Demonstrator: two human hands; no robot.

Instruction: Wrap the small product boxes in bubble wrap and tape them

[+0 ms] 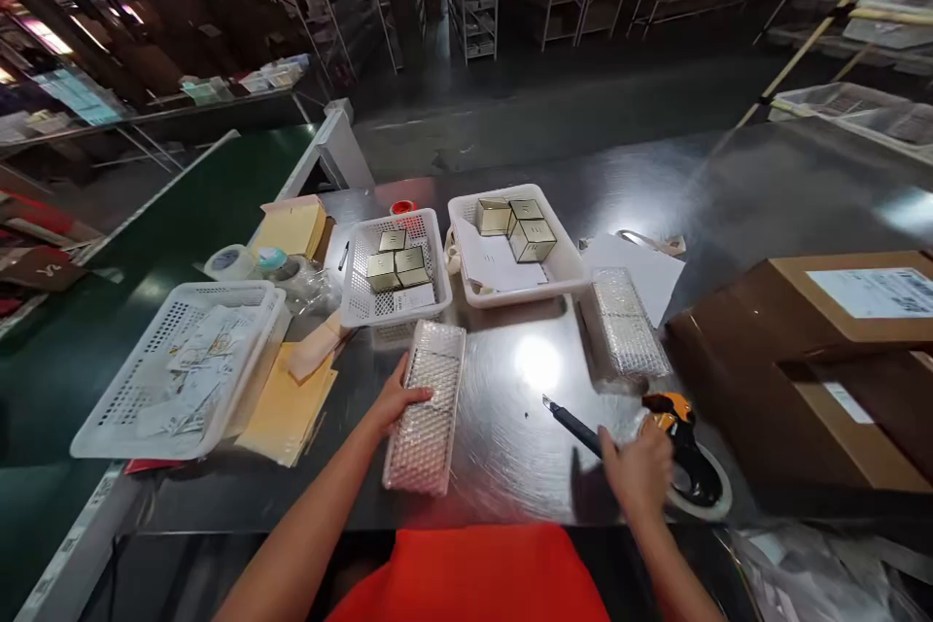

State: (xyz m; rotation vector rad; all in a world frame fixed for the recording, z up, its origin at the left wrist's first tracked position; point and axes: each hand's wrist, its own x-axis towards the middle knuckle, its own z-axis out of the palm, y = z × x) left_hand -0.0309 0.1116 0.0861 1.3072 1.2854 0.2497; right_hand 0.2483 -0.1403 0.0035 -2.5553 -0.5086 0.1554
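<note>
My left hand [398,398] grips the left edge of a long bubble-wrapped package [430,408], its thumb lying across the top. The package rests on the metal table just in front of me. In my right hand [641,466] is a black utility knife [575,428], its blade out and pointing up and left. Right beside that hand lies an orange and black tape dispenser [689,457] with a roll of tape on it. A second bubble-wrapped package [625,326] lies farther back on the right.
Two white baskets [350,316] [502,296] hold small gold boxes. Left of them stand a basket of packets [109,408], yellow envelopes [284,408] and tape rolls [231,262]. Brown cartons [729,340] crowd the right side. A green conveyor belt [182,204] runs along the left.
</note>
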